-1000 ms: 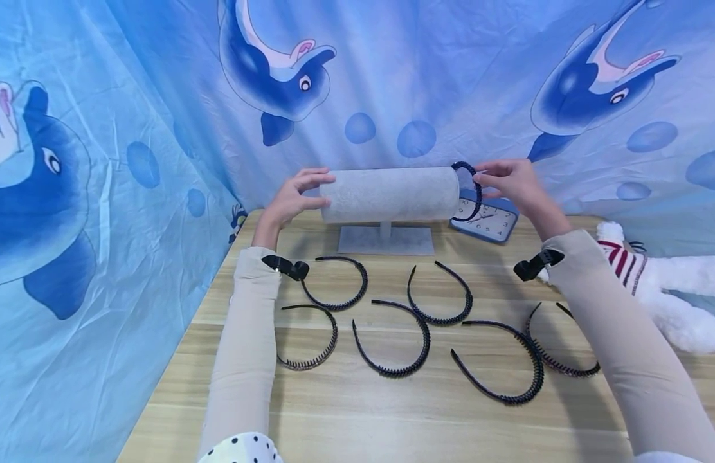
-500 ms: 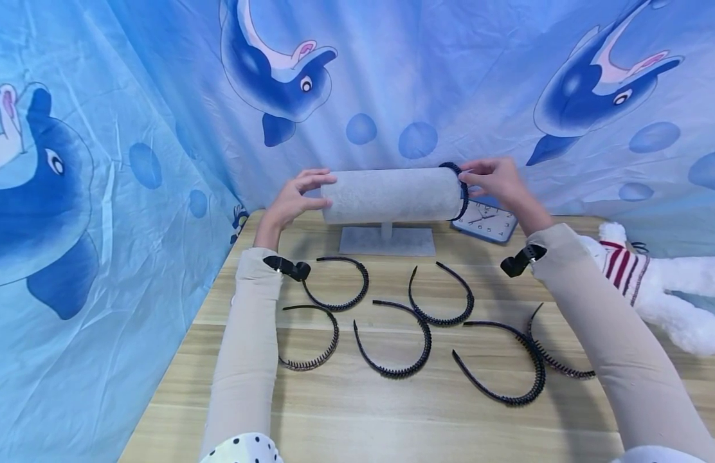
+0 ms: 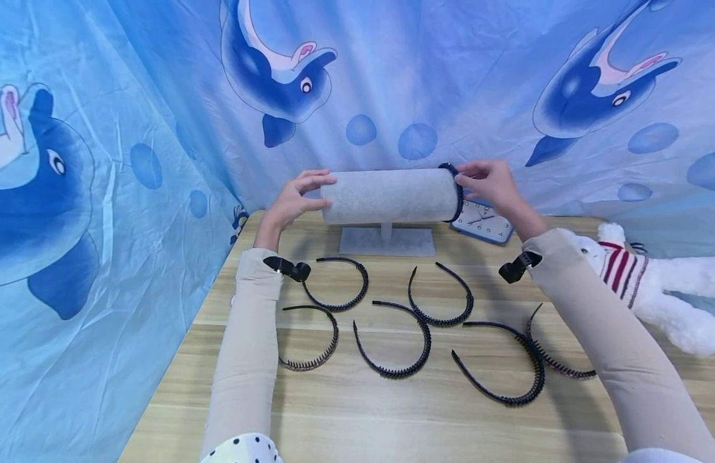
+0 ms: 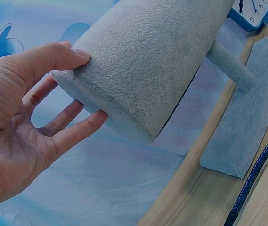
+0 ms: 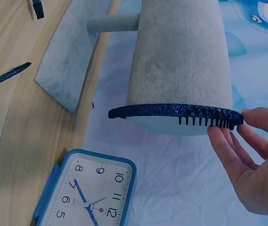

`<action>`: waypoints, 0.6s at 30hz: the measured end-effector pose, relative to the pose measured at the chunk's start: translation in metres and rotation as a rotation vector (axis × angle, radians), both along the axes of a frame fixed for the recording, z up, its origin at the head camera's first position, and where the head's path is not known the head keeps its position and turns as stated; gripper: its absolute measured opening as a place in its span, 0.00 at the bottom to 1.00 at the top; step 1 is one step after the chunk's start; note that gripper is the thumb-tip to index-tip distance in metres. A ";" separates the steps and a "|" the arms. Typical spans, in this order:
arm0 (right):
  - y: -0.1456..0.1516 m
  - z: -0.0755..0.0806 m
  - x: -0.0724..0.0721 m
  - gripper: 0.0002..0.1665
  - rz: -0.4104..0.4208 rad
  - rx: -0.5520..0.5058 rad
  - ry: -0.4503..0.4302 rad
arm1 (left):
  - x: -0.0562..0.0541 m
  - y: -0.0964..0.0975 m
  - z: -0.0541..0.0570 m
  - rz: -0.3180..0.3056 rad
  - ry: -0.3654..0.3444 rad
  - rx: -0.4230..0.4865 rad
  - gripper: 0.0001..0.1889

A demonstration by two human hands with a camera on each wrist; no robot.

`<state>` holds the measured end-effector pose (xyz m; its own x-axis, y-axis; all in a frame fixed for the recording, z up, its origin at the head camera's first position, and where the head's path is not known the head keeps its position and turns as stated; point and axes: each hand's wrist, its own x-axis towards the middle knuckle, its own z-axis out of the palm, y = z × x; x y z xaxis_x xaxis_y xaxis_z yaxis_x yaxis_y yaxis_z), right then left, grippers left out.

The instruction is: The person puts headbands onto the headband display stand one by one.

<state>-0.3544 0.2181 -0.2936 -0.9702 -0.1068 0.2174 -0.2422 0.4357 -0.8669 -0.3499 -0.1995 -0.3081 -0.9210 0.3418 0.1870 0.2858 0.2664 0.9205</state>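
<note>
A grey plush headband display stand, a horizontal roll on a post and flat base, stands at the back of the table. My left hand holds its left end; in the left wrist view the thumb lies on the side while fingertips touch the end's edge. At the other end, my right hand pinches a dark, glittery toothed headband between thumb and fingers. That headband straddles the roll close to its right rim, teeth pointing off the end in the right wrist view.
Several dark headbands, among them one in the middle and one at front right, lie on the wooden table. A blue-framed clock sits behind the right hand. A white plush toy lies at right. Dolphin-print curtains hang behind.
My right hand has moved left, bringing the headband from beyond the roll's right end onto it, then slightly farther in. My left hand has stayed at the left end.
</note>
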 end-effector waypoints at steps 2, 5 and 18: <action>-0.001 -0.001 0.000 0.23 0.006 0.011 0.010 | 0.000 0.000 0.000 0.003 0.003 -0.002 0.29; 0.001 -0.003 0.001 0.23 0.028 0.028 0.032 | 0.002 0.000 0.000 0.001 0.013 -0.003 0.29; 0.018 -0.004 0.002 0.24 0.183 0.150 0.067 | 0.001 0.001 -0.002 0.006 0.013 -0.022 0.29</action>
